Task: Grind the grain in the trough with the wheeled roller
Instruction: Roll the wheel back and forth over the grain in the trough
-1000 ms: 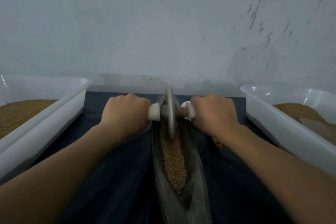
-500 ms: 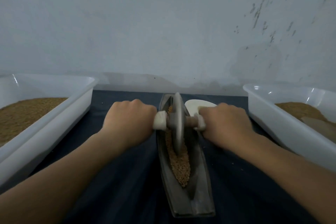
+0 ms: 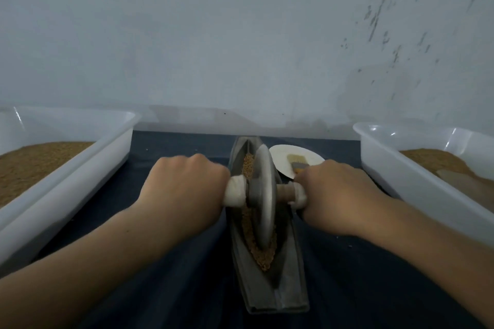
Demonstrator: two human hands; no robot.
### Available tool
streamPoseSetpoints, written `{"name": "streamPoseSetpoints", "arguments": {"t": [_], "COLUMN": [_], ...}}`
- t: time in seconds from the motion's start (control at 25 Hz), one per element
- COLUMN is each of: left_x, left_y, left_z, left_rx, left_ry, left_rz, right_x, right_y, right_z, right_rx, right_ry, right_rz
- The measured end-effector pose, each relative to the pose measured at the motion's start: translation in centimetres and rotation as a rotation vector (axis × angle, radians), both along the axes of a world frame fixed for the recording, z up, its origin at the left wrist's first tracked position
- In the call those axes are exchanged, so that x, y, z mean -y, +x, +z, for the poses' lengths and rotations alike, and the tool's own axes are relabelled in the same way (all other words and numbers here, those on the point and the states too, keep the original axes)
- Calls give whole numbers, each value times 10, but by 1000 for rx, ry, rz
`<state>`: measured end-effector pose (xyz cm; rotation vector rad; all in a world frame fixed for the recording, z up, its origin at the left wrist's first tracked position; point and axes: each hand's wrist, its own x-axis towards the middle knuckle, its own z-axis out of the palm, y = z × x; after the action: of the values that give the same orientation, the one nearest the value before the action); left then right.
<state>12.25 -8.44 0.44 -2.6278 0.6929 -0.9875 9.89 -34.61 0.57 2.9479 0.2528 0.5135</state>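
The left hand (image 3: 184, 187) was clenched round the left handle of the wheeled roller (image 3: 263, 195), and the right hand (image 3: 339, 195) was clamped round the right handle. Only the pale inner handle ends showed between the fists and the disc. The disc stood upright on its edge in the groove of the trough (image 3: 290, 278), about midway along it. The grain (image 3: 263, 256) lay in the groove, heaped round the near edge of the disc and showing again beyond its far edge.

The trough ran lengthwise away from the person on a dark cloth (image 3: 160, 275). Just beside its far right flank sat a white plate (image 3: 280, 156) with a brush (image 3: 295, 161) on it, both partly hidden behind the right knuckles.

The left tub (image 3: 107, 149) and the right tub (image 3: 395, 176), both white, flanked the arms. Each held brown fill (image 3: 34, 165), and the right tub's wall ran close along the right forearm. A stained pale wall (image 3: 240, 35) closed off the far side.
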Motion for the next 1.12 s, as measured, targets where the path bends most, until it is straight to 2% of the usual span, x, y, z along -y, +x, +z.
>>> {"name": "streamPoseSetpoints", "arguments": {"t": [0.04, 0.16, 0.24, 0.32, 0.36, 0.48, 0.56, 0.6, 0.68, 0.76, 0.88, 0.92, 1.04, 1.12], "left_x": [5, 21, 22, 15, 9, -11, -16, -12, 1, 19, 24, 20, -2, -10], "left_y": [8, 49, 61, 47, 37, -4, -12, -8, 8, 36, 49, 42, 9, -2], "left_z": [-2, 4, 8, 7, 5, -1, 1, 1, -3, 4, 18, 19, 8, 4], "left_rx": [-42, -174, -239, -283, -255, 35, 83, 59, -10, -97, -214, -244, -369, -451], "left_ry": [13, -122, -176, -147, -129, 9, 3, 2, 29, -52, -52, -37, -23, -47], "left_rz": [60, 203, 229, 207, 157, -81, -175, -144, 55, 198, 203, 172, 70, 62], "right_x": [-6, -27, -37, -34, -27, -5, 7, 6, -8, -24, -27, -22, -10, -5], "right_y": [10, 55, 73, 60, 46, -6, -18, -14, 8, 43, 61, 50, -2, -8], "right_z": [3, 15, 24, 24, 20, 0, -7, -7, -2, 7, 15, 13, -1, -4], "right_rx": [-8, 95, 138, 100, 102, 270, 335, 337, 261, 149, 49, 89, 384, 458], "right_ry": [7, -15, -62, -91, -94, -147, -124, -112, -103, -1, 42, 14, -113, -112], "right_rz": [-22, -71, -68, -27, 2, 89, 116, 98, -9, -75, -95, -68, 82, 175]}}
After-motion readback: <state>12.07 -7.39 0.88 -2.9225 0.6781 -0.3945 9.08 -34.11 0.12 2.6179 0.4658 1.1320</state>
